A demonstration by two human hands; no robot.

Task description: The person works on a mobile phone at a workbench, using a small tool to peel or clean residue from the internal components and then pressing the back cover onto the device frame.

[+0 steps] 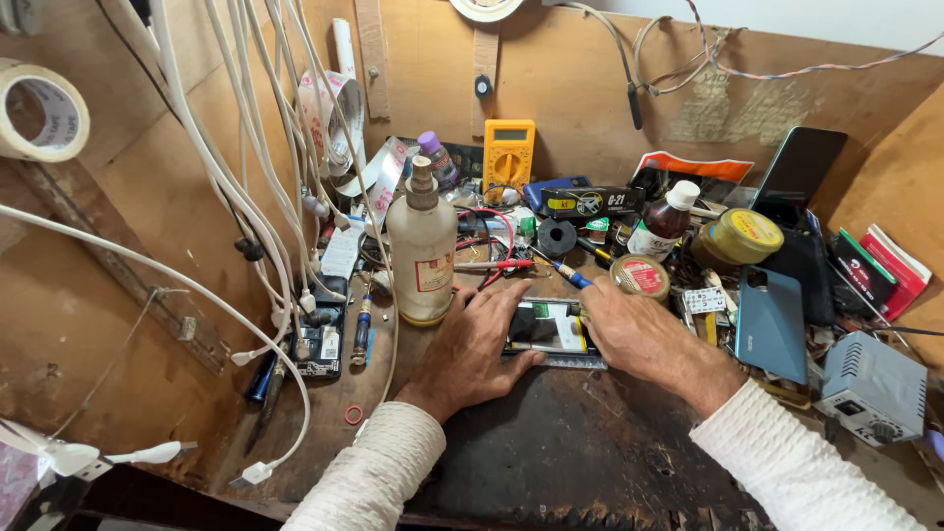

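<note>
Pressing our left hand point(472, 344) and right hand point(629, 334) flat on an opened phone point(549, 329), fingers gripping its edges, we see cluttered tools far, bare scuffed wooden bench point(580, 452) near.

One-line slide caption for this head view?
Both hands, left hand and right hand, press on an opened phone on a cluttered workbench beside a spray bottle.

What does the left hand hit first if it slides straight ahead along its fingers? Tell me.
Probably the opened phone: the left hand already rests its fingertips on that phone's edge, pointing up-right across it.
</note>
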